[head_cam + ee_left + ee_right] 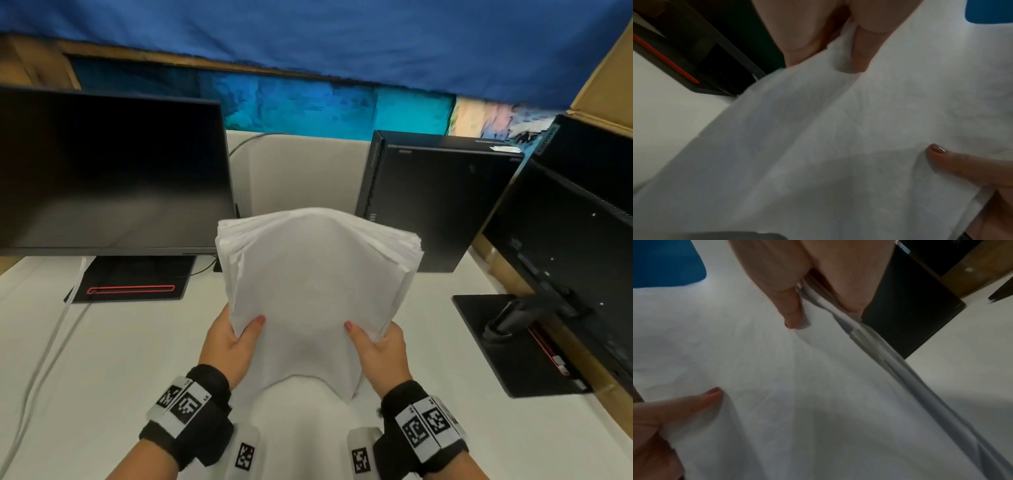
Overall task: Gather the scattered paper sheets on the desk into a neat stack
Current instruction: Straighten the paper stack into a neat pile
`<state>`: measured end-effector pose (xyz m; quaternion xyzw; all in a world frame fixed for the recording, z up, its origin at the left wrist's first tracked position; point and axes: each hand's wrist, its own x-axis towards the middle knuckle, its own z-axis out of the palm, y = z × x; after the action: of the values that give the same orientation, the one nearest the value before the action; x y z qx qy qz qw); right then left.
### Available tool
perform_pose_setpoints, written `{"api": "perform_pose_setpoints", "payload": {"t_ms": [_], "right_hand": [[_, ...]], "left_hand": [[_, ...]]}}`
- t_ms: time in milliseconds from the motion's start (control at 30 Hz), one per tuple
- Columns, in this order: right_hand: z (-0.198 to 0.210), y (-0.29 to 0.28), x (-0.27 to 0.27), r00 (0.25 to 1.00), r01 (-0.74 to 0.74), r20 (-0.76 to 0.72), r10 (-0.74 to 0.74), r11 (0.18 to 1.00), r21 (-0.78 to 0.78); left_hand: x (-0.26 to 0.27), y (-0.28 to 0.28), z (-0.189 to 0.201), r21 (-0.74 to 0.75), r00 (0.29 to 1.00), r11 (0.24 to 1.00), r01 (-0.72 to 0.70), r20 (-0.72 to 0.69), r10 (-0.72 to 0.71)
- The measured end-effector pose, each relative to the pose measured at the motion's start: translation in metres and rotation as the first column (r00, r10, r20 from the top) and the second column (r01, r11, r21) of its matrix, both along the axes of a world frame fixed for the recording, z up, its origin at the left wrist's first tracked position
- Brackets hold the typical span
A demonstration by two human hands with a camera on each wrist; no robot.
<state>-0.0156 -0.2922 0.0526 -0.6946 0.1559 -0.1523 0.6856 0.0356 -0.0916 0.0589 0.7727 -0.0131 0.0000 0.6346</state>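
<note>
The paper stack (pixel 315 284) is a thick sheaf of thin, matte white sheets, faintly creased, held up on edge over the middle of the tabletop (pixel 102 359). Its face bows toward the camera, the top edge arches and the sheet edges fan out unevenly at the upper corners. Its long axis runs from the lower edge, which is at or just above the tabletop, up and away toward the back of the desk.

The left hand (pixel 227 346) holds the stack's lower left side in a narrow grip, thumb pressed on the front face and fingers wrapped behind. The right hand (pixel 376 349) mirrors it on the lower right side, thumb on the front, fingers behind the edge. Both wrists wear black bands with printed square markers.

Behind on the left stands a dark monitor (pixel 109 171) on a flat black base with a red stripe. A black matte computer case (pixel 435 198) stands to the right, and a second monitor (pixel 565 246) beyond that.
</note>
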Motion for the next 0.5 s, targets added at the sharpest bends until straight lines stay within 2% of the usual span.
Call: {"api": "perform_pose_setpoints", "payload": {"t_ms": [100, 233, 367, 500], "right_hand": [[-0.007, 0.0, 0.0, 1.0, 0.012, -0.016, -0.012, 1.0, -0.016], [-0.036, 0.003, -0.007, 0.977, -0.049, -0.211, 0.027, 0.994, -0.101], [-0.054, 0.001, -0.014, 0.945, -0.061, -0.325, 0.025, 0.993, -0.103], [-0.055, -0.001, -0.013, 0.94, -0.11, -0.337, 0.06, 0.985, -0.133]], "left_hand": [[0.0, 0.0, -0.005, 0.006, 0.998, 0.998, 0.057, -0.02, -0.057], [-0.007, 0.002, -0.031, 0.176, 0.98, 0.972, 0.157, -0.154, -0.13], [-0.007, 0.008, -0.044, 0.257, 0.99, 0.964, 0.071, -0.135, -0.037], [-0.004, 0.007, -0.042, 0.26, 0.99, 0.965, 0.022, -0.141, 0.016]]}}
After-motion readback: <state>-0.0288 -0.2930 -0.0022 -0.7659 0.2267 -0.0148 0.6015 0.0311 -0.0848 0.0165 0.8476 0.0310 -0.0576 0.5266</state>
